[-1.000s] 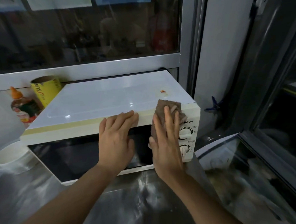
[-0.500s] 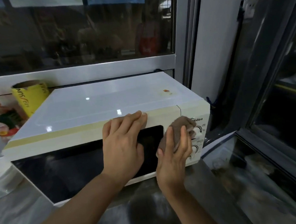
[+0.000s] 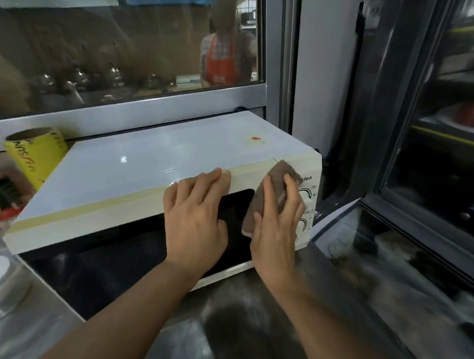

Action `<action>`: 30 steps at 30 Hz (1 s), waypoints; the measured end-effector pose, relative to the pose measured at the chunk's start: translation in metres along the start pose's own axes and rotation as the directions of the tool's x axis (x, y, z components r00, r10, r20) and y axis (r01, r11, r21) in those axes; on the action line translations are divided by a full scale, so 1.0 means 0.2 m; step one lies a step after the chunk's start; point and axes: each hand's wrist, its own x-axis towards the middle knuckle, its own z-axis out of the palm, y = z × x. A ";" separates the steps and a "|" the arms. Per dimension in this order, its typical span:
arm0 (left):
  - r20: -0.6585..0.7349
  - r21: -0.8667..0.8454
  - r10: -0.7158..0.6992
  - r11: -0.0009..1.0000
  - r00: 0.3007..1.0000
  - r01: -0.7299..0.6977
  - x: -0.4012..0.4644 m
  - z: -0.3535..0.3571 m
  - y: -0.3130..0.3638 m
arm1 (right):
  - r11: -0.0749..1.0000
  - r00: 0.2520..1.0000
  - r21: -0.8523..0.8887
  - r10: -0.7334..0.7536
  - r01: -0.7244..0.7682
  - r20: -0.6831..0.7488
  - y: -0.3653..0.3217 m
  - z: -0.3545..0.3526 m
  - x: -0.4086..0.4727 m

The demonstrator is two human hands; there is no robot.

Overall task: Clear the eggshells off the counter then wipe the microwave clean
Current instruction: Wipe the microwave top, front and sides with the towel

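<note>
The white, boxy microwave (image 3: 158, 167) sits on the steel counter (image 3: 238, 330), its right end near the window frame. The left hand (image 3: 195, 217) lies flat and open on the door's top edge, bracing it. The right hand (image 3: 276, 226) presses a soft brown cloth (image 3: 269, 194) with straight fingers beside the control knobs — limp and easily bunched, best pinned by the palm. Room is tight rightward; the glossy top lies open.

One microwave (image 3: 136, 171), one brown cloth (image 3: 269, 194), two hands. One yellow roll (image 3: 34, 154); two control dials (image 3: 305, 193) partly visible.
</note>
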 end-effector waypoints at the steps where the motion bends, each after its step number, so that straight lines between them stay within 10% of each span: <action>1: -0.001 0.004 0.005 1.000 1.000 -0.005 0.00 0.00 0.00 | 1.000 1.000 -0.012 0.011 -0.012 -0.020 -0.01 0.02 0.03; 14: -0.040 0.012 0.059 0.998 0.997 -0.059 -0.01 0.04 -0.04 | 0.964 0.944 0.089 0.263 -0.250 -0.198 0.04 0.25 -0.28; 26: -0.021 0.039 0.052 0.998 0.998 -0.051 -0.02 0.04 -0.05 | 0.837 0.850 0.197 0.457 -0.510 0.261 0.17 0.08 -0.43; 30: 0.009 0.037 0.033 0.999 0.999 -0.034 -0.01 0.01 -0.03 | 0.874 0.917 0.295 0.398 -0.386 0.021 0.07 -0.13 -0.25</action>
